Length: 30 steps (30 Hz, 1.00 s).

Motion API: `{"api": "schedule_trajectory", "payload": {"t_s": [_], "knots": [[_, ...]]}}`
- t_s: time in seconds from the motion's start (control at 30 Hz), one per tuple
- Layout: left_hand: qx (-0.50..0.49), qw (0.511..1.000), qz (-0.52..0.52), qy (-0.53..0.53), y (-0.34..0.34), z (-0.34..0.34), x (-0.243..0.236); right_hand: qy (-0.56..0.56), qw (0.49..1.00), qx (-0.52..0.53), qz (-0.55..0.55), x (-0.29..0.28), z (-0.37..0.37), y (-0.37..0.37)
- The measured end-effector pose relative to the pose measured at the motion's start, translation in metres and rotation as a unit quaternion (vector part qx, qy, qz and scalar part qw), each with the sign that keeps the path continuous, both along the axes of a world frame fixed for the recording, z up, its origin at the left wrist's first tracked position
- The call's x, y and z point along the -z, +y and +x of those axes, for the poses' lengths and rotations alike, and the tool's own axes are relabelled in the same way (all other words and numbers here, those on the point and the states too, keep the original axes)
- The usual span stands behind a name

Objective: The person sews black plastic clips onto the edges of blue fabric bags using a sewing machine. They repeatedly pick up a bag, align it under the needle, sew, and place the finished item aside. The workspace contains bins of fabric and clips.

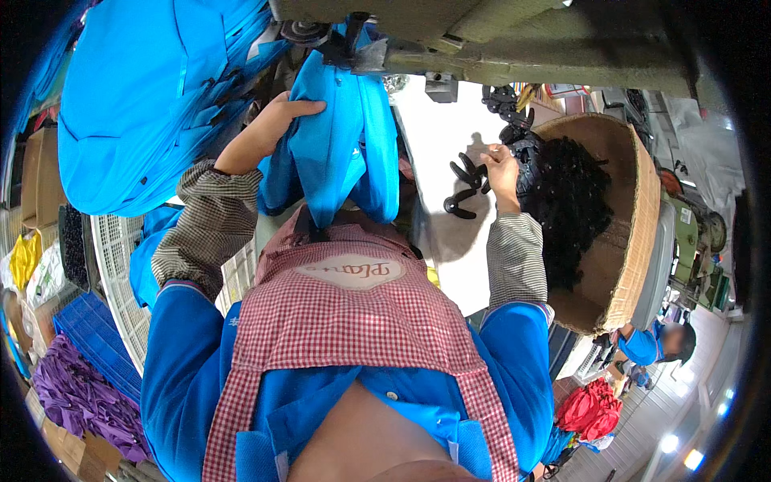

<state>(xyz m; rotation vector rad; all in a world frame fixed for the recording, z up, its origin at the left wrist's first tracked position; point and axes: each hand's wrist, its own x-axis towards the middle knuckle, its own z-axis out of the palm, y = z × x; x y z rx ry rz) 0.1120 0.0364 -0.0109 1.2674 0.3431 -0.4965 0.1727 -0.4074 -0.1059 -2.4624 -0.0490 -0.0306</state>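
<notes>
My left hand (273, 128) grips a bright blue fabric piece (353, 153) that hangs beneath a machine head (482, 40), with the thumb lying across the cloth. My right hand (502, 173) reaches over the white worktop (446, 265) with curled fingers; what they hold is too small to make out. Beside it lie several black plastic hook-like parts (462, 205), and a cardboard box (634, 249) full of similar black pieces (570, 201) stands just to the right.
Blue bags or panels (136, 104) are stacked at upper left, above a white basket (116, 265). Purple fabric (80, 394) lies at lower left, red fabric (586, 410) at lower right. A co-worker in blue (642, 345) is at the right.
</notes>
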Motion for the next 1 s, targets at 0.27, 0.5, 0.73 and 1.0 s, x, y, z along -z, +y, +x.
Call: {"api": "schedule_trajectory", "payload": {"t_s": [0.27,0.5,0.73,1.0], "knots": [[0.004,0.999,0.053,-0.005,0.008,0.004,0.016,0.120,0.940,-0.010,-0.320,0.013,0.002,0.019],[0.047,0.999,0.000,-0.027,0.004,0.001,-0.006,0.061,0.961,-0.017,-0.270,0.023,-0.007,0.017],[0.035,0.998,-0.044,-0.017,0.011,0.009,0.029,0.095,0.959,0.019,-0.266,0.003,-0.017,0.036],[0.047,0.999,0.002,-0.022,0.009,0.004,0.012,0.027,0.908,-0.008,0.419,-0.096,-0.038,0.198]]}}
